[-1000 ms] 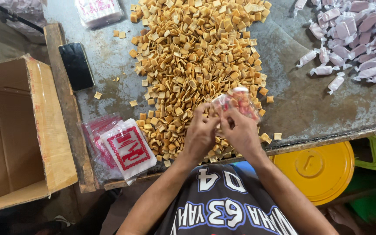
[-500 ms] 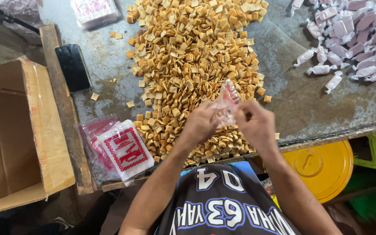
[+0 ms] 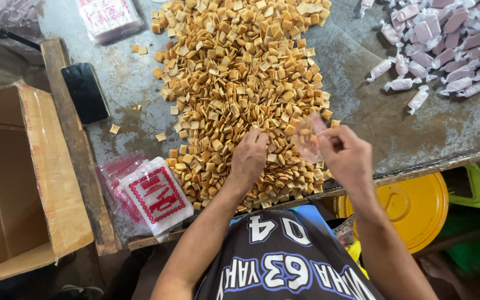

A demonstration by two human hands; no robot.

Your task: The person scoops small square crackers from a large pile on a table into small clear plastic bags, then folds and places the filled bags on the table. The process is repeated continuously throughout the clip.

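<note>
Head view: my hands have parted since half a second ago, when both pinched the small clear bag together. My left hand (image 3: pixel 249 157) now lies fingers-down on the near part of the heap of square crackers (image 3: pixel 240 83), holding nothing I can see. My right hand (image 3: pixel 346 158) alone grips the small clear bag (image 3: pixel 308 136), crackers inside, near the table's (image 3: pixel 362 111) front edge. At far left, the open cardboard box (image 3: pixel 23 183) shows nothing inside. Printed bags (image 3: pixel 145 194) lie at the front-left corner.
</note>
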